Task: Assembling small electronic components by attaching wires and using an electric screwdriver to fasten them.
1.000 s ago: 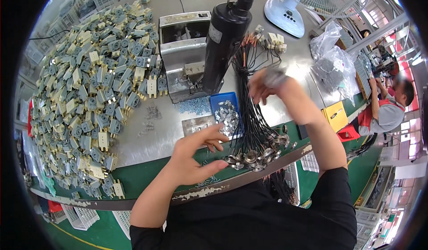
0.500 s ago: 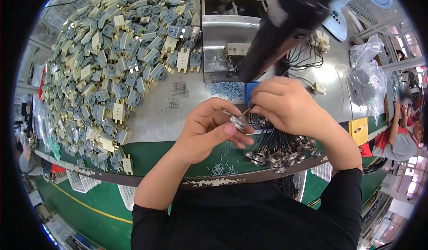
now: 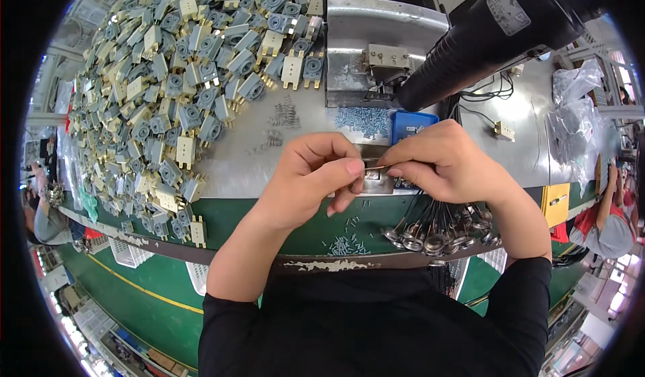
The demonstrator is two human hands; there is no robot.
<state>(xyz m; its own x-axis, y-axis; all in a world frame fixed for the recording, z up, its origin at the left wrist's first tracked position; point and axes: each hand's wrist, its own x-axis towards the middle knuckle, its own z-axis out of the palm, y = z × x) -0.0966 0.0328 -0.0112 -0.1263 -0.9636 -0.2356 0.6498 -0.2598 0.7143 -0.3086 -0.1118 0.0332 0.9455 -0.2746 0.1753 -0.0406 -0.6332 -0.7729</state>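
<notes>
My left hand [image 3: 312, 182] and my right hand [image 3: 447, 165] meet over the near edge of the metal worktop. A thin copper-coloured wire [image 3: 376, 168] runs between their fingertips, pinched at each end by thumb and finger. No round metal part shows in my left fingers now; whether one is hidden in that hand I cannot tell. Below and behind the wire lies a small metal plate or block [image 3: 377, 184]. Close to my right hand, at the bench edge, hangs a bunch of round silver metal parts [image 3: 437, 242] on black wires.
A large heap of grey and cream plug-like parts [image 3: 175, 81] covers the left. Ahead are a metal fixture [image 3: 376, 27], a black cylindrical tool [image 3: 487, 37], blue-grey screws [image 3: 363, 120] and a blue tray [image 3: 415, 118]. Springs [image 3: 285, 113] and loose screws [image 3: 348, 245] lie nearby.
The round silver part seen in my left fingers is out of sight. My hands have closed in around the wire, now drawn straight between them. The whole view has shifted slightly.
</notes>
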